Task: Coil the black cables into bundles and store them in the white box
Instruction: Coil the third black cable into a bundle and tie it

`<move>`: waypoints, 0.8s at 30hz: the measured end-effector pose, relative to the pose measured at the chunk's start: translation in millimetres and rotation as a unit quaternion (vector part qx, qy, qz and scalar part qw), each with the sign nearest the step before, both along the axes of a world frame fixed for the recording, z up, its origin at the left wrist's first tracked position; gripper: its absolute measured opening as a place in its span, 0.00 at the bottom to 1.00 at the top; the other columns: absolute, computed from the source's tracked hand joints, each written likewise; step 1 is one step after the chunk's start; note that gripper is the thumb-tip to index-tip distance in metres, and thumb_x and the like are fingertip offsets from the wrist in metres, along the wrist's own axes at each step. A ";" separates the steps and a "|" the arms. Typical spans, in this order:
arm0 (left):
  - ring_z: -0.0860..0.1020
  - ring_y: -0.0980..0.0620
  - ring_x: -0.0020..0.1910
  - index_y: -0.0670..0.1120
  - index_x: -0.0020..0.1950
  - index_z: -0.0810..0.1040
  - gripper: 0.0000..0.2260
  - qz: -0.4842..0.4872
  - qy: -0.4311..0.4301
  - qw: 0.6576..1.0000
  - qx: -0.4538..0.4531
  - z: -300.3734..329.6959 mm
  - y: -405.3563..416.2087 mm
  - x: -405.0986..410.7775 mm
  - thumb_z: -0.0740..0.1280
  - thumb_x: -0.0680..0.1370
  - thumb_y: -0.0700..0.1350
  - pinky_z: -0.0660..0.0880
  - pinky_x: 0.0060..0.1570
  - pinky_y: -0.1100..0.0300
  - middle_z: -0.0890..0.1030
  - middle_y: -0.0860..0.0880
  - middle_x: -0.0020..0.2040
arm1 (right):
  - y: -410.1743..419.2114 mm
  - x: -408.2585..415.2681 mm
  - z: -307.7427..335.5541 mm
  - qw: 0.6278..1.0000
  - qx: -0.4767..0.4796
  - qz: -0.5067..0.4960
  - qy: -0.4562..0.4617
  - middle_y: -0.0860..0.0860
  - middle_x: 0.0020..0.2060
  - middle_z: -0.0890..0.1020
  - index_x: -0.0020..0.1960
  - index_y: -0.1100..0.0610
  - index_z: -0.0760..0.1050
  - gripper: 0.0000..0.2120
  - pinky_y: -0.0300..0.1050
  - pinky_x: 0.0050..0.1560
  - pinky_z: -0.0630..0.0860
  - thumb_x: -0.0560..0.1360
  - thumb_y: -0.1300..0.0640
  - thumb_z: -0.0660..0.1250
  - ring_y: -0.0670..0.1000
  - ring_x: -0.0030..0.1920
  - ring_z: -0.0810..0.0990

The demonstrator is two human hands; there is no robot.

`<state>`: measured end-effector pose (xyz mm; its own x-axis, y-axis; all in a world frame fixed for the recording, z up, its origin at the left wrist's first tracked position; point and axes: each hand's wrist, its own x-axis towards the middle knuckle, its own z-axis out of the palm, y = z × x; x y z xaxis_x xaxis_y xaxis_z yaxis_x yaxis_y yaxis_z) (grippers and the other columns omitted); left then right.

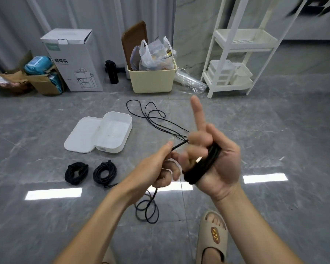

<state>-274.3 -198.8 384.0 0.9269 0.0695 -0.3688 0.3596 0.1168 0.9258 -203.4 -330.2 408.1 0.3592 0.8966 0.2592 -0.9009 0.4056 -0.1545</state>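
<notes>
A black cable coil (203,166) is wound around the fingers of my right hand (217,155), whose index finger points up. My left hand (160,166) pinches the free strand of that cable just left of the coil. The loose cable (152,115) trails in loops over the floor behind my hands, and more cable loops (147,210) lie below my left hand. Two finished black bundles (76,173) (104,172) lie on the floor at the left. The white box (113,132) stands open beyond them, its lid (80,136) leaning at its left side.
Against the wall stand a white carton (72,60), a brown cardboard box (40,80), a black bottle (111,72), a cream bin (151,77) full of bags and a white shelf rack (236,58). My foot in a beige slipper (212,239) is at the bottom right.
</notes>
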 end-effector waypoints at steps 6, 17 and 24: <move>0.82 0.43 0.40 0.52 0.74 0.67 0.23 -0.031 0.024 0.985 -0.165 -8.2 -7.8 1.6 0.46 0.85 0.59 0.74 0.38 0.58 0.84 0.44 0.46 | -5.4 16.2 2.5 0.973 -0.109 -0.200 0.044 0.62 0.65 0.78 0.77 0.52 0.64 0.22 0.55 0.70 0.71 0.83 0.60 0.54 0.61 0.66 0.78; 0.72 0.54 0.31 0.52 0.72 0.73 0.28 -0.073 0.044 0.986 -0.146 -15.1 -19.8 1.3 0.45 0.83 0.64 0.59 0.37 0.57 0.82 0.52 0.60 | -14.5 32.1 -2.6 0.907 -0.235 -0.341 0.078 0.59 0.63 0.81 0.74 0.50 0.67 0.21 0.53 0.73 0.67 0.83 0.61 0.55 0.57 0.66 0.79; 0.63 0.54 0.25 0.47 0.61 0.83 0.31 -0.070 0.091 0.988 -0.099 -7.0 -16.4 2.2 0.47 0.82 0.64 0.62 0.26 0.67 0.85 0.44 0.47 | -3.0 27.9 -11.4 0.746 -0.459 -0.424 -0.230 0.44 0.64 0.80 0.72 0.40 0.65 0.20 0.39 0.68 0.67 0.84 0.58 0.58 0.40 0.65 0.77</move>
<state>-272.1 -215.1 377.0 0.8396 -0.1450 -0.5235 0.5432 0.2272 0.8083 -175.5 -333.2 396.8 0.9605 0.2732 -0.0526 -0.1456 0.3327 -0.9317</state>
